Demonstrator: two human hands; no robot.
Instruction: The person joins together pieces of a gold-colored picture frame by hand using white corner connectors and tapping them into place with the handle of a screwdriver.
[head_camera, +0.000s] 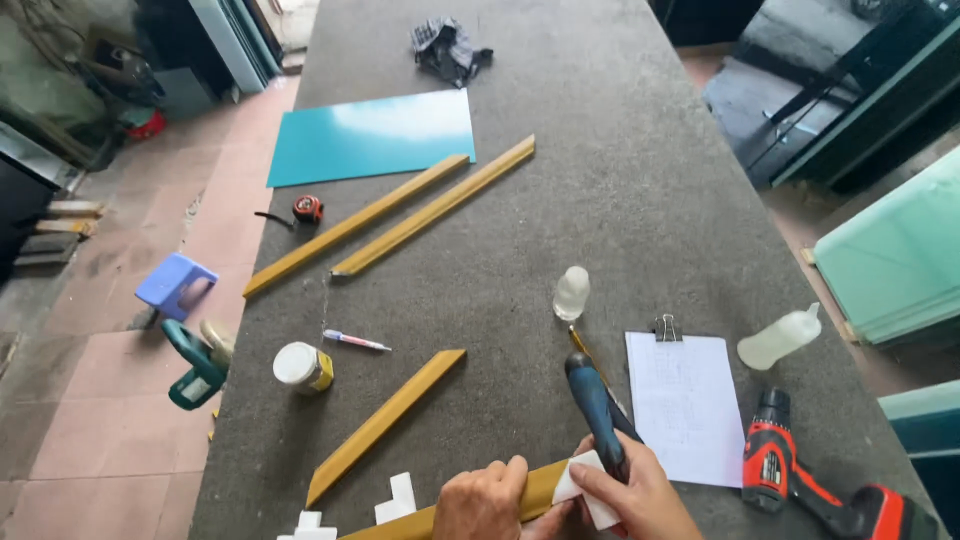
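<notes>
Near edge of worktop (620, 170): left hand (483, 500) clamped over yellow moulding strip (535, 488). Right hand (630, 490) pinching white corner piece (585, 485) at strip's end, blue-handled tool (597, 410) also gripped. Strip likely light, stiff, smooth (grip near mitred end, not mid-span).

Left hand (483, 500) and right hand (630, 490) side by side, fingers curled.
</notes>
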